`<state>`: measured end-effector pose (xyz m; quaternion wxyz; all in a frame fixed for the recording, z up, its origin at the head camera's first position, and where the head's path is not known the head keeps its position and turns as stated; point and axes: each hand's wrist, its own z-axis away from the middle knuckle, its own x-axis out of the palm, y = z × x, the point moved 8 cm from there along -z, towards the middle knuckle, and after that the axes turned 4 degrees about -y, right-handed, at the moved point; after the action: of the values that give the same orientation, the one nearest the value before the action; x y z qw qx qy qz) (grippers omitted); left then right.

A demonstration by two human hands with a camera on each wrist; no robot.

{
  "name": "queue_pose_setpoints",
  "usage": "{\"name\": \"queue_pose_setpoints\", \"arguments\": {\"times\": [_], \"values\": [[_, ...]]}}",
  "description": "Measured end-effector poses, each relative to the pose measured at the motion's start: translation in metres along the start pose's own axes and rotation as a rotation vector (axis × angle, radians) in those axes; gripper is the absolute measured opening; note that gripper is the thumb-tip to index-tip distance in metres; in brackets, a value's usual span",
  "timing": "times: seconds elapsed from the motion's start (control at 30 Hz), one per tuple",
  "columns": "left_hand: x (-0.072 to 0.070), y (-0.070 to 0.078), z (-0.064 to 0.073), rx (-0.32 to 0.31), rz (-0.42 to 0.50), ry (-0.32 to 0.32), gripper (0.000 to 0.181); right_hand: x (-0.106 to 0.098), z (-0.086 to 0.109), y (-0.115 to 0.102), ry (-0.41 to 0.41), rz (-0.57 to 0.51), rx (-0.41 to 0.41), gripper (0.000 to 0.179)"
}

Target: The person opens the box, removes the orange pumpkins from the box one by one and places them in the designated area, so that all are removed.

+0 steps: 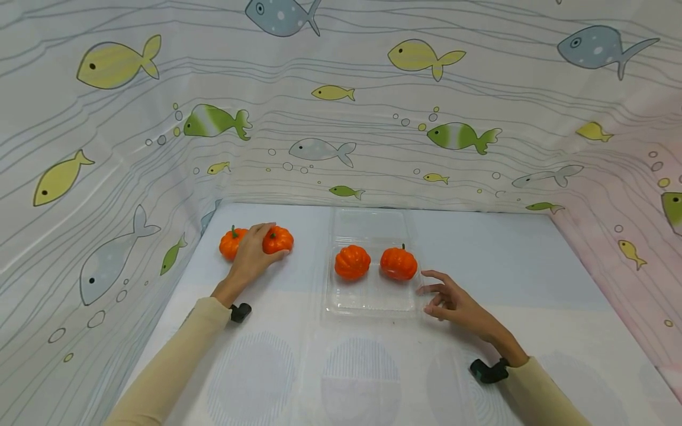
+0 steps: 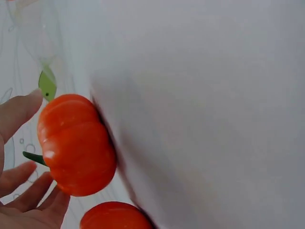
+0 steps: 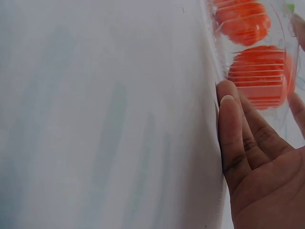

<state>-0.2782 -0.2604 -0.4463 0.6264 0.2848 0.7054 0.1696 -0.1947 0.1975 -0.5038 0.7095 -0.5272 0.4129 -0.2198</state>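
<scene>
My left hand [image 1: 254, 248] is around an orange toy pumpkin [image 1: 279, 240] standing on the table. Its thumb lies at the near side and its fingers at the far side, loosely spread. In the left wrist view that pumpkin [image 2: 78, 145] shows its green stem, and a slim gap separates the thumb tip from it. Another pumpkin [image 1: 231, 244] is just left, partly hidden by the hand. A clear plastic box [image 1: 373, 305] holds two pumpkins, a left one [image 1: 352, 262] and a right one [image 1: 398, 263]. Beside the box's right wall my right hand [image 1: 453, 302] has loosely bent fingers, holding nothing.
The box's clear lid [image 1: 369, 225] is folded back behind it. A white table [image 1: 362, 378] with pale circle patterns lies under everything. A fish-print curtain [image 1: 373, 136] stands along the back and both sides. Each wrist wears a small black camera.
</scene>
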Motion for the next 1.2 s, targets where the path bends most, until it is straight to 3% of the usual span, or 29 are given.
{"name": "queue_pose_setpoints", "arguments": {"times": [0.27, 0.67, 1.03, 1.2], "values": [[-0.006, 0.028, 0.001, 0.134, 0.061, 0.052, 0.064, 0.0, 0.0, -0.001, 0.003, 0.011, -0.004, 0.076], [0.007, 0.082, -0.001, 0.249, 0.102, 0.025, 0.051, 0.0, 0.001, -0.001, 0.005, 0.015, -0.002, 0.075], [0.032, 0.132, -0.004, 0.369, 0.149, -0.07, 0.045, 0.0, 0.0, -0.001, 0.007, 0.021, 0.005, 0.076], [0.046, 0.153, -0.009, 0.411, 0.179, -0.144, 0.043, 0.0, 0.0, -0.002, 0.007, 0.022, -0.006, 0.076]]}}
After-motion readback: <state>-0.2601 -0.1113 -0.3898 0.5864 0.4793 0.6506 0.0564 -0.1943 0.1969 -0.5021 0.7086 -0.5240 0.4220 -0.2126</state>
